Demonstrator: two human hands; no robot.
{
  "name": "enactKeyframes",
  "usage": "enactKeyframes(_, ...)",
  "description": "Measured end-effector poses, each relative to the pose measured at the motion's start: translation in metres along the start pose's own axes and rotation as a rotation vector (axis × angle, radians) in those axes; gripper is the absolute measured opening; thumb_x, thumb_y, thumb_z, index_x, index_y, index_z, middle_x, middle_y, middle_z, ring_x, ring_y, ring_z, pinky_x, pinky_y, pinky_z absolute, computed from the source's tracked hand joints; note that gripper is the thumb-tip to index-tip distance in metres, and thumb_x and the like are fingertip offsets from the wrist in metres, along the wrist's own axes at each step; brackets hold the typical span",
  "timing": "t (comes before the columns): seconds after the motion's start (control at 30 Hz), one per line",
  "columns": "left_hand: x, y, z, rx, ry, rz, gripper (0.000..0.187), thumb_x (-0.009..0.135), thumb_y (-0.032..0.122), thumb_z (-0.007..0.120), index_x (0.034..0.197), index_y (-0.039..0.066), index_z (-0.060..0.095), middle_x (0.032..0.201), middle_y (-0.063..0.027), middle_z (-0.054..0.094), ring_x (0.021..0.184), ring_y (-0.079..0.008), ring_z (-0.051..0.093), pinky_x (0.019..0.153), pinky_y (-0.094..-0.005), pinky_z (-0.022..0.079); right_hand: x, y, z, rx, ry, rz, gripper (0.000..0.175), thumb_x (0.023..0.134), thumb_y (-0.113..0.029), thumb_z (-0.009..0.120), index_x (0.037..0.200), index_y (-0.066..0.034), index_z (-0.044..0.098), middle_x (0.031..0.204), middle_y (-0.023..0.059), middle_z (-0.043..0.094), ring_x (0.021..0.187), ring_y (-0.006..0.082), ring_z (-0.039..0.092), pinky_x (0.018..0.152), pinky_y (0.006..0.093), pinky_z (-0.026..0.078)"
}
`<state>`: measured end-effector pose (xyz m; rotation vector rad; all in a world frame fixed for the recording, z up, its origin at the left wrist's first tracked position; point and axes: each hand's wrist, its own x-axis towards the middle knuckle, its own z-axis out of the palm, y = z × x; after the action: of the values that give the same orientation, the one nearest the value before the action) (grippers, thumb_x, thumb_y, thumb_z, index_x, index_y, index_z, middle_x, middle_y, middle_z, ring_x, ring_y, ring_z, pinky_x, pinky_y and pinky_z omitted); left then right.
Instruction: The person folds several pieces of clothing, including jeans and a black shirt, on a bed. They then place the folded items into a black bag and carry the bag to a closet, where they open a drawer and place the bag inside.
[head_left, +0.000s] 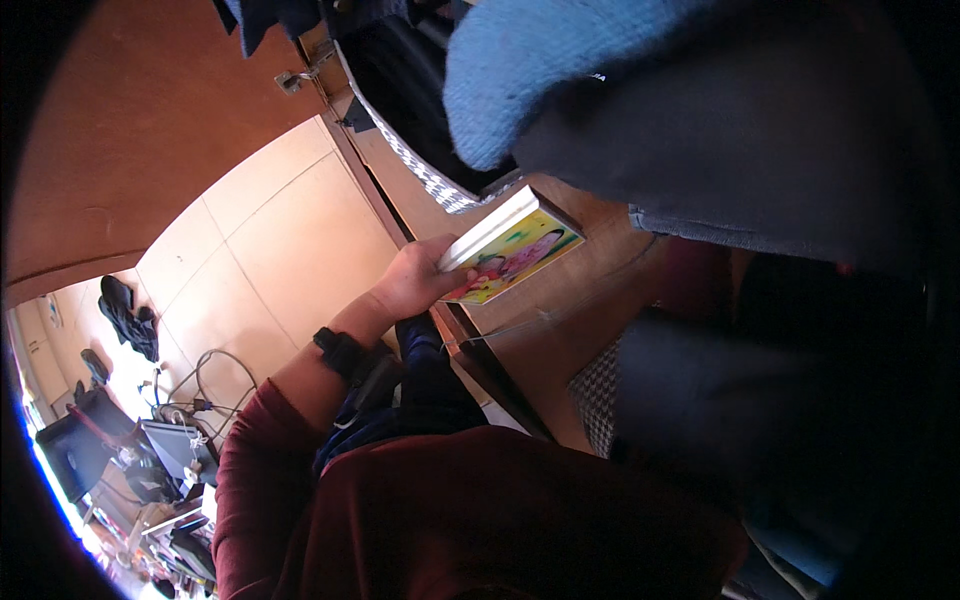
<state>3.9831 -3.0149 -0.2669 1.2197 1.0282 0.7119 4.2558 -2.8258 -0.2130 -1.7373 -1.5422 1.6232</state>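
Note:
My left hand (415, 279) grips a thick book (514, 255) by its lower end, the thumb on its colourful printed cover and the fingers out of sight behind. White page edges face up and to the left. Just above the book is the rim of a houndstooth-patterned storage box (420, 169) with dark cloth inside. A fluffy blue garment (517, 67) and a dark garment (720, 150) hang close to the camera on the right. My right hand is out of view; the right side is dark and covered by cloth.
An open brown wooden door (157, 112) with a metal latch (289, 81) fills the upper left. A thin cord (540, 315) crosses the wooden cabinet base (525, 360). Cables (214, 382), a laptop (176, 442) and a dark cloth item (129, 315) lie on the tiled floor (277, 217).

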Motion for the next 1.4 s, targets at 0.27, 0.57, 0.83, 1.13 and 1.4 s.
enactKeyframes(0.27, 0.042, -0.001, 0.033, -0.044, 0.093, 0.022, 0.029, 0.072, 0.014, 0.066, 0.096, 0.003, 0.055, 0.081, -0.0122, 0.06, 0.076, -0.0198, 0.059, 0.069, -0.0308, 0.046, 0.068, 0.032, 0.006, -0.075, 0.213, -0.092, 0.028, 0.076, -0.016, 0.06, 0.098, 0.001, 0.055, 0.09, 0.0084, 0.058, 0.082, 0.0157, 0.055, 0.074, 0.0274, 0.043)
enactKeyframes(0.57, 0.048, -0.006, 0.038, -0.056, 0.165, -0.043, 0.027, 0.075, 0.018, 0.065, 0.092, 0.0, 0.054, 0.073, -0.0086, 0.06, 0.066, -0.0136, 0.059, 0.061, -0.0265, 0.048, 0.096, 0.047, 0.022, -0.135, 0.343, -0.177, 0.026, 0.076, -0.016, 0.06, 0.095, 0.001, 0.055, 0.087, 0.0074, 0.057, 0.078, 0.0153, 0.054, 0.069, 0.0273, 0.043)
enactKeyframes(0.83, 0.04, 0.001, 0.035, 0.013, 0.162, -0.117, 0.029, 0.076, 0.019, 0.064, 0.094, -0.002, 0.054, 0.074, -0.0088, 0.06, 0.066, -0.0119, 0.059, 0.062, -0.0255, 0.049, 0.086, 0.066, 0.005, -0.138, 0.525, -0.233, 0.024, 0.075, -0.016, 0.059, 0.092, 0.001, 0.055, 0.083, 0.0066, 0.056, 0.074, 0.0149, 0.053, 0.065, 0.0272, 0.043)
enactKeyframes(1.13, 0.023, 0.005, 0.031, -0.188, 0.184, -0.076, 0.028, 0.077, 0.015, 0.063, 0.099, -0.001, 0.054, 0.076, -0.005, 0.059, 0.069, -0.01, 0.057, 0.062, -0.0239, 0.048, 0.011, 0.101, -0.073, -0.043, 0.806, -0.231, 0.022, 0.075, -0.015, 0.059, 0.089, 0.001, 0.055, 0.08, 0.0056, 0.055, 0.071, 0.0144, 0.052, 0.061, 0.0271, 0.043)
enactKeyframes(1.4, -0.009, 0.046, 0.029, -0.325, 0.214, -0.065, 0.027, 0.079, 0.012, 0.061, 0.102, 0.001, 0.053, 0.089, -0.0019, 0.058, 0.08, -0.0079, 0.052, 0.073, -0.0224, 0.043, -0.136, 0.095, -0.133, -0.133, 0.68, -0.045, 0.036, 0.08, -0.033, 0.055, 0.095, 0.0, 0.055, 0.088, 0.0041, 0.058, 0.078, 0.0151, 0.054, 0.068, 0.0268, 0.044)
